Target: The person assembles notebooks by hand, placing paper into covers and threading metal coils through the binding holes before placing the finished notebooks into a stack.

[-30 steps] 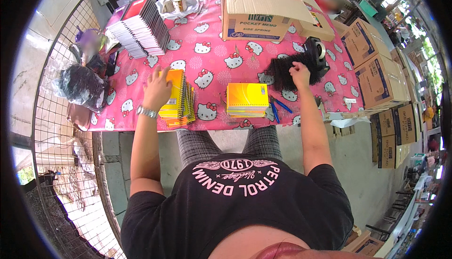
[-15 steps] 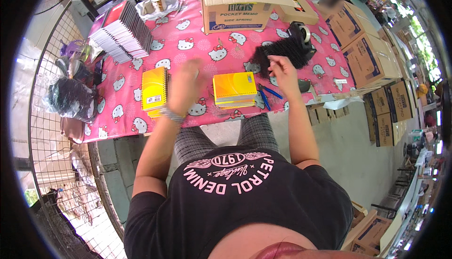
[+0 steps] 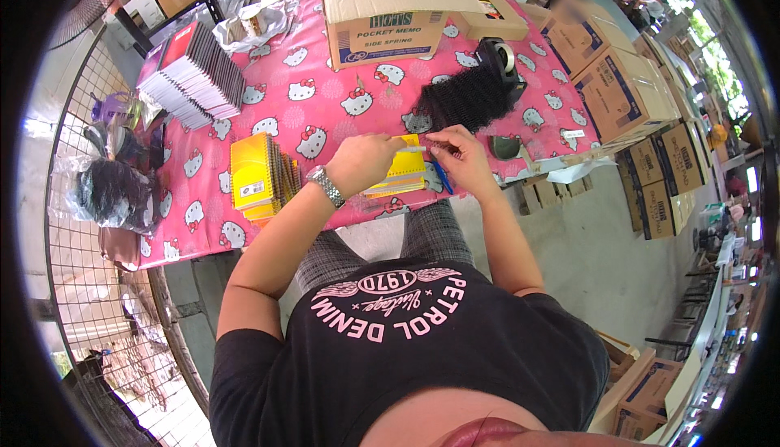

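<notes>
Over a stack of yellow notebooks [image 3: 404,177] at the table's front, my two hands come close together. My left hand [image 3: 367,162] has its fingers closed by the stack's far edge, where a thin whitish strip [image 3: 414,149] shows at the fingertips. My right hand [image 3: 465,159] is curled with thumb and fingers pinched near the strip's right end; what they grip is too small to make out. Partly under that hand lie blue-handled pliers [image 3: 442,177]. Left of my left hand stands a pile of yellow spiral-bound notebooks [image 3: 253,177]. Beyond my right hand lies a heap of black wire spirals [image 3: 470,99].
A tape dispenser [image 3: 505,63] stands behind the spirals. An open cardboard box [image 3: 390,32] is at the table's back. Stacked notebooks [image 3: 191,73] and a plastic-wrapped black bundle [image 3: 110,191] are on the left. Cartons [image 3: 613,93] line the right side.
My left hand has moved right onto the yellow stack, and my right hand has come down and left from the spirals to meet it. The view has shifted slightly.
</notes>
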Action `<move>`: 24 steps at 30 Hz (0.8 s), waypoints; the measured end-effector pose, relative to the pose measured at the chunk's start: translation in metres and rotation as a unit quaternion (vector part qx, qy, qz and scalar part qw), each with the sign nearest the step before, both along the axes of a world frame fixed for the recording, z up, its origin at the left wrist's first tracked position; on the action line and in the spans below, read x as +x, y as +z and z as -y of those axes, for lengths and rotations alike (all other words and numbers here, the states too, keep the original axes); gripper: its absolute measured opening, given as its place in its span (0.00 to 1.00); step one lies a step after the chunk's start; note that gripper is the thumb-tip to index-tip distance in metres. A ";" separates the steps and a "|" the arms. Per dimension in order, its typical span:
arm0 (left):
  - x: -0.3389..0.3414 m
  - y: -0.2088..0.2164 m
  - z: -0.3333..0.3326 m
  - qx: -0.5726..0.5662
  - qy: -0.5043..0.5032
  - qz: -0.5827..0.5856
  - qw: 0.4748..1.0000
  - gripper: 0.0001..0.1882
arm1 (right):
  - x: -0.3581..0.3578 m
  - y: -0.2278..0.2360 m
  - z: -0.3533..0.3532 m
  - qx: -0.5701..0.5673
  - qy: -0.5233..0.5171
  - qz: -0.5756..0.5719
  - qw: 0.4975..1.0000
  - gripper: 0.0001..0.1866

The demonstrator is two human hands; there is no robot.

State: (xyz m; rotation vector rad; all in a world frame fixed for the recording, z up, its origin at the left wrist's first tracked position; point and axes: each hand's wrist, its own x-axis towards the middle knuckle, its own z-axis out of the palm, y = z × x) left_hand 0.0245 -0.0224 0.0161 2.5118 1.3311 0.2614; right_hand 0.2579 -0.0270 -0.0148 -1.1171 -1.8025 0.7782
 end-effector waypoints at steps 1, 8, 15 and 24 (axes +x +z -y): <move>0.001 0.000 -0.003 0.052 0.004 -0.001 0.999 0.12 | -0.003 0.001 0.000 -0.009 0.005 -0.010 1.000 0.11; 0.018 -0.019 -0.006 0.216 0.053 0.053 0.974 0.09 | -0.006 -0.002 -0.006 0.025 -0.044 -0.029 0.998 0.12; 0.018 -0.021 -0.010 0.209 0.048 0.080 0.973 0.12 | -0.002 -0.007 -0.003 -0.079 0.007 -0.059 0.995 0.12; 0.038 -0.023 -0.001 0.247 -0.006 0.039 0.968 0.14 | -0.004 0.028 0.010 0.006 -0.014 0.065 0.998 0.17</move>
